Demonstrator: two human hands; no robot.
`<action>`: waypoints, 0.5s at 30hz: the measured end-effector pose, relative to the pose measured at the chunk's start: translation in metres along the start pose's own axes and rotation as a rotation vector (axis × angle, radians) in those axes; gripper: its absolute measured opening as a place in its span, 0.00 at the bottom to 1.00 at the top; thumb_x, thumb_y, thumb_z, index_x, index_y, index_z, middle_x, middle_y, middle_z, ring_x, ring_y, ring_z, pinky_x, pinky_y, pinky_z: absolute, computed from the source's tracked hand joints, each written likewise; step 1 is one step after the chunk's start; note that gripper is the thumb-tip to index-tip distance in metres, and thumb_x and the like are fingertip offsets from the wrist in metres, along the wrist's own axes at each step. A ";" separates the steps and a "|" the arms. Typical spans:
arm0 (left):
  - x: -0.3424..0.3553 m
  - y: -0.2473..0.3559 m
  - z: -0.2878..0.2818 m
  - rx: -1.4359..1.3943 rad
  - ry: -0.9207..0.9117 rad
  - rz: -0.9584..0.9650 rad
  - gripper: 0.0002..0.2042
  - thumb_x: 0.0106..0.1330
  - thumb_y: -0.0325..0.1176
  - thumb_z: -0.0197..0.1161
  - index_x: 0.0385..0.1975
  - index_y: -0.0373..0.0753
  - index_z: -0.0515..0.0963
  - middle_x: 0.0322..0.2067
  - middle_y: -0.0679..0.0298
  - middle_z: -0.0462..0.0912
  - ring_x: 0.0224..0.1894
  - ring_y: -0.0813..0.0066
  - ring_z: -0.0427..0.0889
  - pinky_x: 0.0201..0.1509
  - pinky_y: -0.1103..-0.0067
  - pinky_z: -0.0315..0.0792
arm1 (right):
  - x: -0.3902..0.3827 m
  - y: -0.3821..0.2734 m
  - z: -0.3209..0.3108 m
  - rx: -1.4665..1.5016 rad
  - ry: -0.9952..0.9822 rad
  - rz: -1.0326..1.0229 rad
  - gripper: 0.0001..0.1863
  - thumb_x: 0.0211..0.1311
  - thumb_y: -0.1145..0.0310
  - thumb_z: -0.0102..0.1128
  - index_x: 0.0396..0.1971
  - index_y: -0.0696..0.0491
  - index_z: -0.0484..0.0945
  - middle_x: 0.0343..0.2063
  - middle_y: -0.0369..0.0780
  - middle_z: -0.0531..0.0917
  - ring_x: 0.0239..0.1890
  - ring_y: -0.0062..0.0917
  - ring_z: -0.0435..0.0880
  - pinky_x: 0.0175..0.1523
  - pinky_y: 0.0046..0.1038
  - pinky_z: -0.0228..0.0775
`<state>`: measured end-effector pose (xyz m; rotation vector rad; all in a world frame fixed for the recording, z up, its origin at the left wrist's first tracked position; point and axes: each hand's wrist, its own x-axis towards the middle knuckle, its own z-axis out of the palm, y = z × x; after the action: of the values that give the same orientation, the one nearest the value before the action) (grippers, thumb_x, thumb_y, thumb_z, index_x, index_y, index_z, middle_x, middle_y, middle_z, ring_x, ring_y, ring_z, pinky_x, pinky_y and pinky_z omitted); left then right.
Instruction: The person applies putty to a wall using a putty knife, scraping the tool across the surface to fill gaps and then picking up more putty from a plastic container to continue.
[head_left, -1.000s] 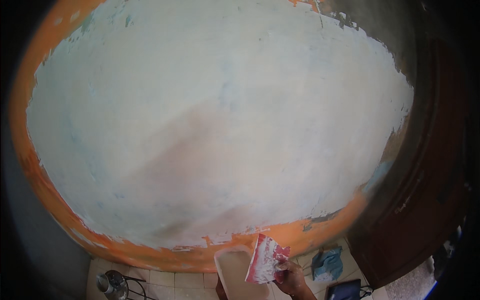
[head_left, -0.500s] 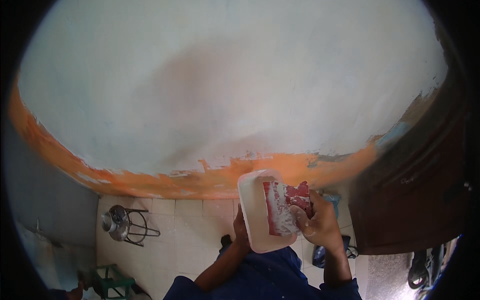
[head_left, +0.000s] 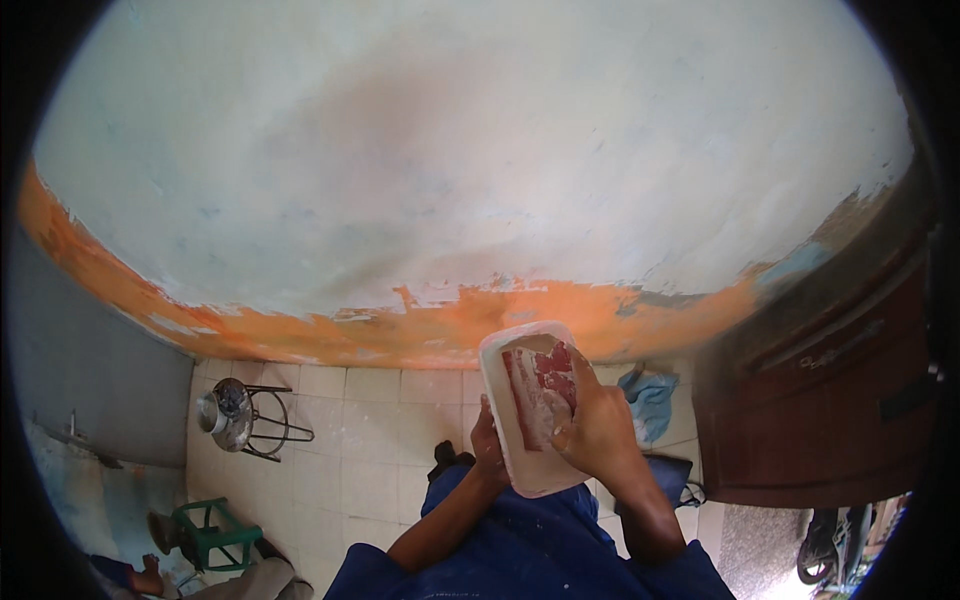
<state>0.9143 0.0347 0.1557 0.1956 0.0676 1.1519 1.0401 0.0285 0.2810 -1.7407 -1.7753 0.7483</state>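
Right hand (head_left: 602, 430) and scraper (head_left: 532, 402) have shifted leftward over the tray (head_left: 540, 483).

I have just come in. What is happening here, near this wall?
A person in blue clothing stands before a wall that is mostly whitish, with an uneven orange strip along its lower part. The left hand holds a pale tub at its side. The right hand grips a red scraper, smeared with white, over the tub's opening. To the left, a stool stands on the tiled floor.
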 end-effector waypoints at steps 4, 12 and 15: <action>-0.005 0.006 0.002 0.164 0.092 -0.001 0.27 0.68 0.52 0.39 0.59 0.38 0.60 0.55 0.54 0.67 0.55 0.57 0.69 0.59 0.62 0.64 | 0.005 0.003 0.019 0.027 0.037 -0.062 0.39 0.34 0.78 0.56 0.56 0.61 0.60 0.28 0.55 0.79 0.32 0.51 0.78 0.40 0.42 0.71; -0.013 0.025 -0.022 0.135 0.108 -0.032 0.27 0.68 0.51 0.39 0.59 0.38 0.59 0.55 0.54 0.68 0.55 0.58 0.70 0.59 0.64 0.64 | 0.012 -0.016 0.045 -0.020 -0.015 -0.080 0.38 0.36 0.75 0.58 0.55 0.65 0.59 0.29 0.56 0.78 0.33 0.51 0.78 0.42 0.41 0.71; -0.016 0.030 -0.024 0.179 0.152 -0.050 0.27 0.68 0.51 0.39 0.59 0.38 0.59 0.54 0.54 0.68 0.55 0.59 0.70 0.59 0.64 0.64 | 0.011 -0.018 0.056 -0.002 0.031 -0.111 0.36 0.37 0.75 0.58 0.53 0.66 0.61 0.30 0.57 0.78 0.34 0.50 0.78 0.42 0.41 0.71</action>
<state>0.8775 0.0351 0.1373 0.2630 0.3090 1.1097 0.9875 0.0387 0.2540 -1.6313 -1.8358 0.6696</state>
